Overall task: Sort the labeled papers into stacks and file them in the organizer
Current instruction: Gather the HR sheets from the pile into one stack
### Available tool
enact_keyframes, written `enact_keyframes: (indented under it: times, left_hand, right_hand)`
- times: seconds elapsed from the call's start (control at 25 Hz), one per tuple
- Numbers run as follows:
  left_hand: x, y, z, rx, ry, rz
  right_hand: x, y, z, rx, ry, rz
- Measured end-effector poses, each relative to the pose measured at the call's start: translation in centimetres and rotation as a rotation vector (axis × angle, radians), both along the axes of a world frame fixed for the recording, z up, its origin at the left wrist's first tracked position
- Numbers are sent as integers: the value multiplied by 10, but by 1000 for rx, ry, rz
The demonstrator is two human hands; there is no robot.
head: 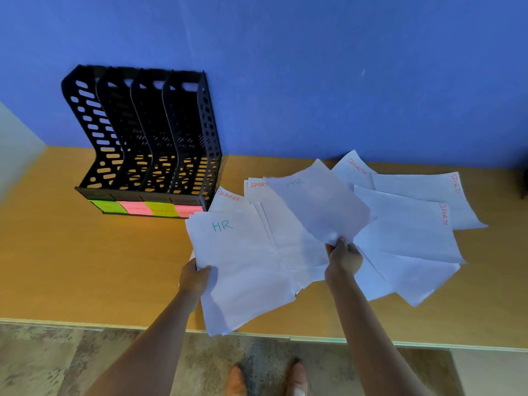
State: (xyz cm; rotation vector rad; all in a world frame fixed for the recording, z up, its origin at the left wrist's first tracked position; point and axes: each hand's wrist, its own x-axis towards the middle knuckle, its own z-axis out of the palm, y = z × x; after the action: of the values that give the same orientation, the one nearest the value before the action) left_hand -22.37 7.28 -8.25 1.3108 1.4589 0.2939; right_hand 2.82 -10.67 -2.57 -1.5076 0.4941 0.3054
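An HR sheet (243,267) is pinched at its edge by the left hand (195,277); a second HR sheet (320,207) is held lifted by the right hand (344,258). Three SPORTS sheets (414,224) are spread on the bench (85,267) right of the hands. Beyond the left hand, four organizer (148,138) slots are seen empty.

Handwritten words head the loose sheets: teal "HR" on the front left sheet (245,270), a fainter "HR" on the lifted sheet (320,207), red "FINANCE" on one sheet (228,197), and red "SPORTS" on three sheets (353,170) at the right.
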Motion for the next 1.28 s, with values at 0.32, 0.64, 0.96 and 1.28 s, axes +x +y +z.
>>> enact_keyframes:
  times: [0.32, 0.64, 0.96, 1.28]
  left_hand:
    - [17, -4, 11, -71, -151, 147]
    - [22, -1, 26, -106, -167, 186]
    - [16, -6, 26, 72, -222, 80]
    - [11, 37, 52, -145, -322, -28]
  right_hand:
    - [-91, 1, -21, -152, -187, 381]
    - [-156, -1, -54, -121, -15, 618]
    - [-139, -12, -39, -350, -210, 495]
    - [-56, 35, -9, -282, -116, 865]
